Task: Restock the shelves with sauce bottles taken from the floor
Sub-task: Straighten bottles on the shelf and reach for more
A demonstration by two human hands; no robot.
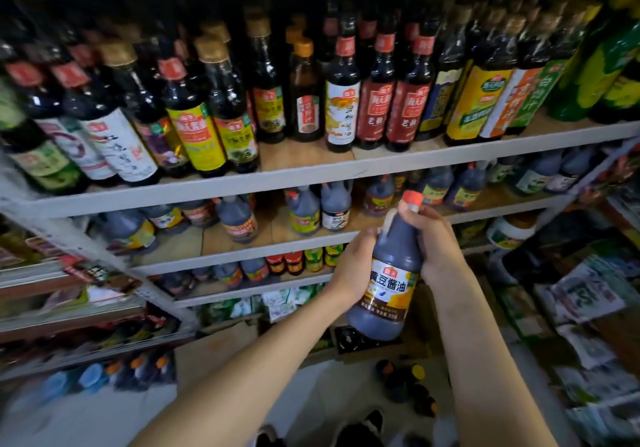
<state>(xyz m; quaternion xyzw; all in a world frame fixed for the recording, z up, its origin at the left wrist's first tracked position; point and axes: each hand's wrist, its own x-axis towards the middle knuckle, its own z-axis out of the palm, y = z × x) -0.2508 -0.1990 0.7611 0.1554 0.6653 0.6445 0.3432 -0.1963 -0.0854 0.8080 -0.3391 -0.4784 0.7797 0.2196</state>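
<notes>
Fingers: your right-hand fingers (412,217) are curled tight round the neck, just under the red cap (412,199), on the soy sauce jug (393,273). Your right hand (436,246) closes on the upper right side. Your left hand (353,266) cups the jug's left shoulder with its thumb on the front. The other left fingers are behind the jug, so you cannot tell how far they wrap.

Jug: it is held in the air in front of the second shelf (225,256) and touches no shelf. It is tilted, with the cap leaning up and to the right and the label facing you. It looks full and dark.

Judgement: this is the carry-to-shelf step, and placement is not yet done. Bare board shows between the neighbouring jugs (303,216), which is a likely slot.

Risks:
- The cap sits close under the upper shelf rail (311,176). Push the jug in at this tilt and the cap could catch the rail.
- The slot is flanked by jugs. Enter off-line and the base may shove one backwards or topple it.
- Your left palm lies on smooth plastic. If your right hand lets go early, the weight may slip through.
- The bottles on the floor (408,382) stand close to your shoes (363,424). Step forward without looking and you could kick them.
</notes>
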